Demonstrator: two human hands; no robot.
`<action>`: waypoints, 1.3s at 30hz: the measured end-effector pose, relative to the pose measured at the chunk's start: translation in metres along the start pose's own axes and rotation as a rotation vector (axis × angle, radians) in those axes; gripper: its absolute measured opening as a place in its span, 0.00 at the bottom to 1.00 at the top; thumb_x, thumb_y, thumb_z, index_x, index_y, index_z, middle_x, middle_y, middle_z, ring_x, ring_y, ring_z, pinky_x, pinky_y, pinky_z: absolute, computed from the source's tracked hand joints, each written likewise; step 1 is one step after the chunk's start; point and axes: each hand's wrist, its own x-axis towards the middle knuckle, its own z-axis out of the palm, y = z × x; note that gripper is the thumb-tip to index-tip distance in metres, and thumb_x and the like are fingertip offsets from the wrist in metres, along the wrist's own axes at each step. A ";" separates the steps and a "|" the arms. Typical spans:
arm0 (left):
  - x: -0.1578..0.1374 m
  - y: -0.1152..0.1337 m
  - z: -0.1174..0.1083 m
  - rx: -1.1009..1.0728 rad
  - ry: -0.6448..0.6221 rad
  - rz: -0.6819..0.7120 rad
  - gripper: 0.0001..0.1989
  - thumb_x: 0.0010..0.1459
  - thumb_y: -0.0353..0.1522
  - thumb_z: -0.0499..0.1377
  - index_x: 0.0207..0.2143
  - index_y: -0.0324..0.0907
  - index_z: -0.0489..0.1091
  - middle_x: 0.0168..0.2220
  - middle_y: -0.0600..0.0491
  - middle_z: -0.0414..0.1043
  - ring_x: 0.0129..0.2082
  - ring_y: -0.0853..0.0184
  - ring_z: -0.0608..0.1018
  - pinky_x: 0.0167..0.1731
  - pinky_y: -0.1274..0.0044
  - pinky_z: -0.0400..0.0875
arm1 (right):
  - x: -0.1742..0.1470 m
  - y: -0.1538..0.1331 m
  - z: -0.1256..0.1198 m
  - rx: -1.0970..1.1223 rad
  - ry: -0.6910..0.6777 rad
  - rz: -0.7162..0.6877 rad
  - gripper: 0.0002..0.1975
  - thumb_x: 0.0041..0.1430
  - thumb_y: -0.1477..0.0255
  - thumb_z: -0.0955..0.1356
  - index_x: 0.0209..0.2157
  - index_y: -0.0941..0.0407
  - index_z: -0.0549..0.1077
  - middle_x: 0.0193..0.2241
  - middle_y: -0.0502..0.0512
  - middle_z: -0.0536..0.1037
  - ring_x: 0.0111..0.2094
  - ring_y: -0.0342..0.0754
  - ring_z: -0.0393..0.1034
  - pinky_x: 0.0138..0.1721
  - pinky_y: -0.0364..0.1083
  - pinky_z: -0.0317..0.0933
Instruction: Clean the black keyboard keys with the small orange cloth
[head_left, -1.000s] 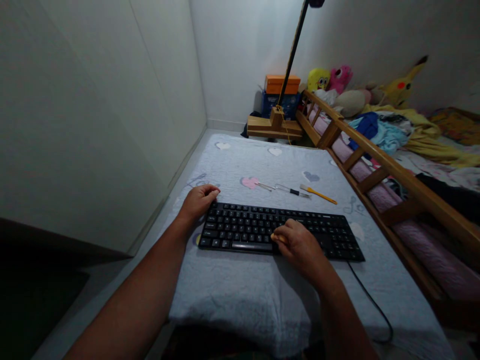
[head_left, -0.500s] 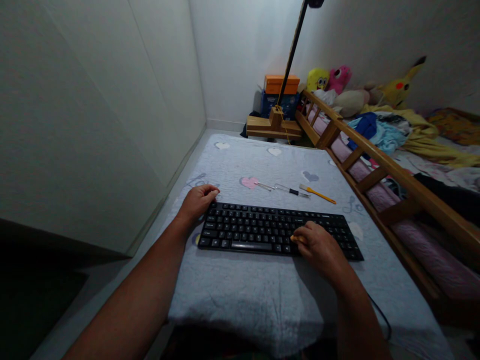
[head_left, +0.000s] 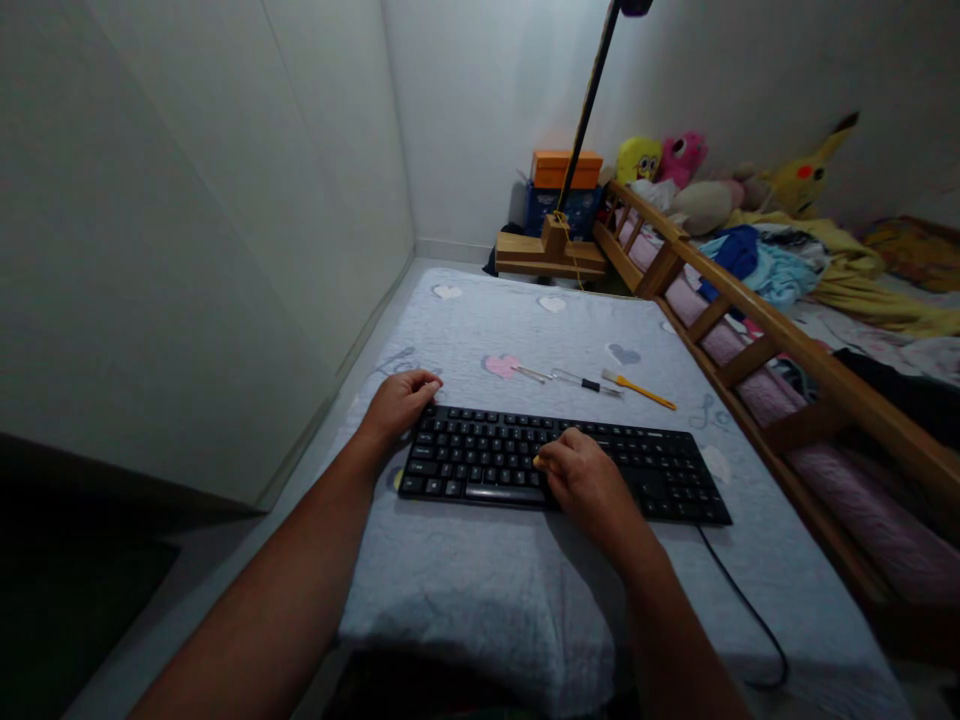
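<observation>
A black keyboard (head_left: pixel 495 455) lies on the cloth-covered table, its cable running off the right front side. My left hand (head_left: pixel 401 402) is closed at the keyboard's far left corner, fingers curled together against its edge. Over the middle keys, my right hand (head_left: pixel 585 478) is closed in a pinch. A small yellow-orange piece (head_left: pixel 540 462) pokes out from its fingertips; most of it is hidden, so its kind is unclear. Behind the keyboard lie a yellow-handled brush (head_left: pixel 645 390), a wire tool with a black grip (head_left: pixel 590 385) and thin pale sticks (head_left: pixel 531 374).
A pale blue cloth with hearts (head_left: pixel 465 580) covers the table. Along the right runs a wooden bed rail (head_left: pixel 765 335), with clothes and plush toys behind it. A stand with a wooden base (head_left: pixel 551 255) and an orange box (head_left: pixel 566 168) are at the back. A pale wall panel (head_left: pixel 225 220) rises on the left.
My right hand has moved left along the keyboard, from near the right end of the space bar toward the middle keys, with the yellow-orange piece. My left hand stays at the corner.
</observation>
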 end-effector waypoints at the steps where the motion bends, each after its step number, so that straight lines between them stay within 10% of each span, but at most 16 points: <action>1: 0.000 0.000 0.000 0.002 -0.001 0.000 0.17 0.52 0.43 0.58 0.34 0.39 0.77 0.26 0.52 0.75 0.28 0.63 0.74 0.30 0.74 0.65 | -0.001 0.002 0.000 -0.015 -0.001 0.002 0.08 0.64 0.76 0.66 0.32 0.57 0.76 0.33 0.55 0.71 0.36 0.49 0.67 0.39 0.46 0.60; 16: 0.001 -0.005 0.002 0.108 0.029 0.044 0.18 0.55 0.44 0.57 0.35 0.39 0.77 0.26 0.53 0.75 0.27 0.64 0.74 0.29 0.75 0.65 | -0.022 0.052 -0.011 -0.117 0.063 0.116 0.06 0.60 0.77 0.67 0.35 0.56 0.77 0.33 0.55 0.72 0.35 0.49 0.69 0.36 0.46 0.59; 28: 0.004 -0.005 0.004 0.096 0.128 0.047 0.17 0.55 0.42 0.56 0.35 0.40 0.77 0.26 0.53 0.75 0.26 0.64 0.74 0.31 0.73 0.68 | 0.010 -0.008 -0.002 0.009 -0.028 -0.062 0.07 0.65 0.77 0.66 0.33 0.57 0.76 0.35 0.56 0.73 0.38 0.48 0.68 0.41 0.46 0.61; 39: 0.006 -0.003 0.005 0.123 0.125 0.044 0.19 0.55 0.43 0.56 0.37 0.39 0.78 0.26 0.53 0.74 0.25 0.65 0.74 0.31 0.73 0.67 | 0.006 0.014 -0.018 -0.088 -0.066 -0.040 0.09 0.63 0.78 0.66 0.31 0.57 0.76 0.33 0.56 0.72 0.36 0.49 0.67 0.38 0.46 0.59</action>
